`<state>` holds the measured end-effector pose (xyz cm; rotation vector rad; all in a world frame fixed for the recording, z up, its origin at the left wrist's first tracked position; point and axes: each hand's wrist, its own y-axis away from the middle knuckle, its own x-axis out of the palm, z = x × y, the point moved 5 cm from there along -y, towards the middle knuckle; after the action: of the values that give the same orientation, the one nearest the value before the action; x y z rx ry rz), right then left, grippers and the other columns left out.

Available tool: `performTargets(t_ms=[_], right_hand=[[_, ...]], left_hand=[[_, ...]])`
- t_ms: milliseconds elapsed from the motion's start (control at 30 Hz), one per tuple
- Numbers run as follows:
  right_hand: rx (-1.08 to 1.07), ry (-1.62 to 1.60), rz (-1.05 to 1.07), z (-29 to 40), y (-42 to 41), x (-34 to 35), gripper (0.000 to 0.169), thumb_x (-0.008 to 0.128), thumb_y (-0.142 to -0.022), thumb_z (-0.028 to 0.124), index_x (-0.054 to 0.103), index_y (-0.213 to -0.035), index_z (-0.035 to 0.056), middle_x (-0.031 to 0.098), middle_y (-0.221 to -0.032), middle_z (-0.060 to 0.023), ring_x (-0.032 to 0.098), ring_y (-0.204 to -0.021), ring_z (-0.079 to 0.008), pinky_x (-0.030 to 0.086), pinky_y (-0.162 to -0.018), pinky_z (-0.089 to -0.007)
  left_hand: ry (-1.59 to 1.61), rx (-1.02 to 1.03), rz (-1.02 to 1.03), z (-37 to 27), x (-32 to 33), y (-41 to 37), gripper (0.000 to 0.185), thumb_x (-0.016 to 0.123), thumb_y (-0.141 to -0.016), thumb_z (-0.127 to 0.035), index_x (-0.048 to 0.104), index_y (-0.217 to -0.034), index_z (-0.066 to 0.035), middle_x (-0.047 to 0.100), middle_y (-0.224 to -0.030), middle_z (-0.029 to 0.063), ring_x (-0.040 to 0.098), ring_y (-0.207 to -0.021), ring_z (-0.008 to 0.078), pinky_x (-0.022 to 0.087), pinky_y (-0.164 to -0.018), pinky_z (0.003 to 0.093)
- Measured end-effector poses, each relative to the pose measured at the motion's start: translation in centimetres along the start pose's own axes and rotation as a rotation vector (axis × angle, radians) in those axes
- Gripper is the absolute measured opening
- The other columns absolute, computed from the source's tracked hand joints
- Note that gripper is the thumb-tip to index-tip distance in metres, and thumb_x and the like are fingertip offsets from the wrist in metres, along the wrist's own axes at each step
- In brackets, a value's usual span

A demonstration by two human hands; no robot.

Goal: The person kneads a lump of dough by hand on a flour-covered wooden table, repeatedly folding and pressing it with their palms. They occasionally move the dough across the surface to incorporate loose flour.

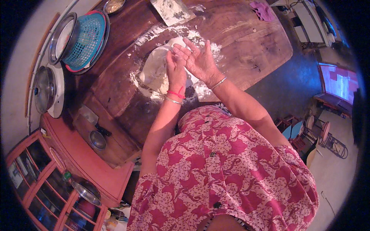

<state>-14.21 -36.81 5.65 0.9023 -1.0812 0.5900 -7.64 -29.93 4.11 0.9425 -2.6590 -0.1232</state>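
A large mound of pale dough (pixel 154 66) lies on the wooden table (pixel 248 37), with loose white flour scattered around it. My left hand (pixel 176 69) is over the right side of the dough, thumb raised, its fingers against my right hand. My right hand (pixel 202 62) is turned partly palm up with fingers spread, and nothing shows in it. Both hands look dusted with flour. Whether either hand touches the dough cannot be told from this angle.
Beyond the dough lies a floury metal tray (pixel 173 11); a purple cloth (pixel 261 11) is at the far right. A blue plastic colander (pixel 86 40) and metal basin (pixel 62 39) lean at left. Nearer are a cleaver (pixel 88 114), a small metal bowl (pixel 97 140) and a red cabinet (pixel 86 141).
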Motion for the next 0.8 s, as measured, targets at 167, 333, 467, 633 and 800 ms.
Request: performTargets(t_ms=[167, 333, 467, 633, 800], right_hand=[[-0.036, -0.357, 0.26, 0.4, -1.0, 1.9, 0.088, 0.016, -0.089, 0.071, 0.035, -0.137, -0.0002, 0.043, -0.132, -0.0293, 0.043, -0.124, -0.0406, 0.036, -0.106, -0.0516], [-0.038, -0.443, 0.262, 0.9, -1.5, 2.5, 0.087, 0.016, -0.088, 0.072, 0.037, -0.135, 0.0025, 0.047, -0.129, -0.0276, 0.048, -0.119, -0.0399, 0.04, -0.102, -0.0516], [-0.026, -0.382, 0.271, 0.6, -1.7, 2.1, 0.085, 0.017, -0.089, 0.072, 0.039, -0.135, 0.0038, 0.049, -0.126, -0.0271, 0.053, -0.114, -0.0389, 0.046, -0.097, -0.0503], [-0.02, -0.326, 0.275, 0.4, -1.2, 2.4, 0.084, 0.019, -0.089, 0.071, 0.039, -0.135, 0.0038, 0.053, -0.122, -0.0268, 0.056, -0.109, -0.0391, 0.048, -0.093, -0.0501], [-0.055, -0.35, 0.271, 0.5, -0.9, 2.1, 0.081, 0.025, -0.09, 0.069, 0.04, -0.134, 0.0036, 0.055, -0.118, -0.0254, 0.058, -0.106, -0.0377, 0.049, -0.093, -0.0491]], left_hand=[[0.53, -0.161, 0.27, -2.1, 4.4, 4.8, 0.057, 0.05, -0.098, -0.027, 0.023, -0.144, -0.006, 0.031, -0.145, 0.0089, 0.033, -0.132, 0.0209, 0.03, -0.107, 0.0366], [0.482, -0.202, 0.262, -1.5, 5.1, 6.2, 0.06, 0.049, -0.098, -0.032, 0.022, -0.145, -0.006, 0.031, -0.145, 0.0083, 0.034, -0.132, 0.0214, 0.03, -0.109, 0.0367], [0.503, -0.251, 0.22, -1.6, 5.2, 6.5, 0.058, 0.044, -0.099, -0.034, 0.023, -0.144, -0.005, 0.033, -0.144, 0.0095, 0.036, -0.13, 0.0214, 0.032, -0.107, 0.036], [0.362, -0.215, 0.151, -1.2, 4.8, 6.0, 0.057, 0.04, -0.1, -0.037, 0.024, -0.144, -0.003, 0.035, -0.143, 0.0102, 0.039, -0.128, 0.0215, 0.034, -0.106, 0.0353], [0.364, -0.248, 0.106, -2.3, 5.0, 5.9, 0.057, 0.039, -0.101, -0.04, 0.027, -0.143, -0.003, 0.036, -0.143, 0.0102, 0.038, -0.129, 0.0214, 0.034, -0.106, 0.0338]])
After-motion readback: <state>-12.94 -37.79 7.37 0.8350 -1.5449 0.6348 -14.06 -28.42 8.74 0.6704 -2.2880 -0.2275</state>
